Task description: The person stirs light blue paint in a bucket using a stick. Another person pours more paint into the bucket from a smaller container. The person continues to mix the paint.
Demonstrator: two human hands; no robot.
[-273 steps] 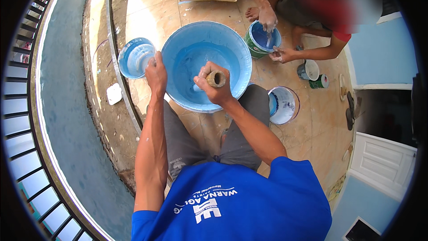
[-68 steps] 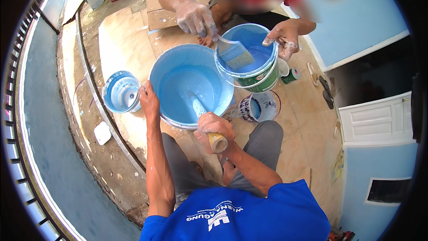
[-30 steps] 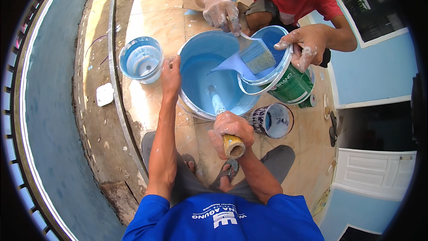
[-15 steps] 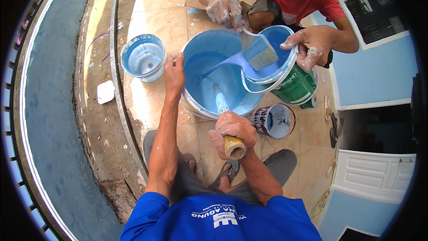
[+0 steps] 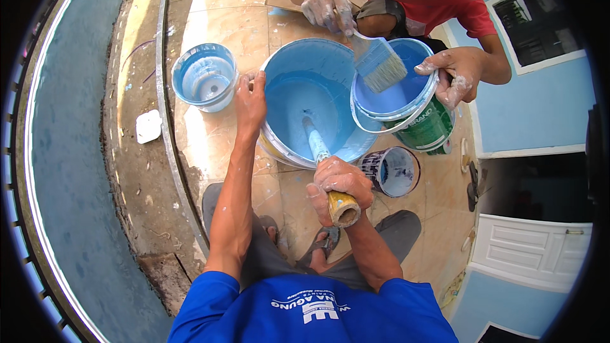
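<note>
Head view showed the right hand [image 5: 340, 185] wrapped tight round the top of a long paint-coated wooden stirring stick [image 5: 316, 144], its axis slanting up and slightly left from that grip, lower end sunk in pale blue paint. It stood in the big round blue plastic basin [image 5: 279, 70] at upper centre. The left hand [image 5: 251, 98] was pressed on the basin's left rim, nearer the paint, fingers curled over it.
</note>
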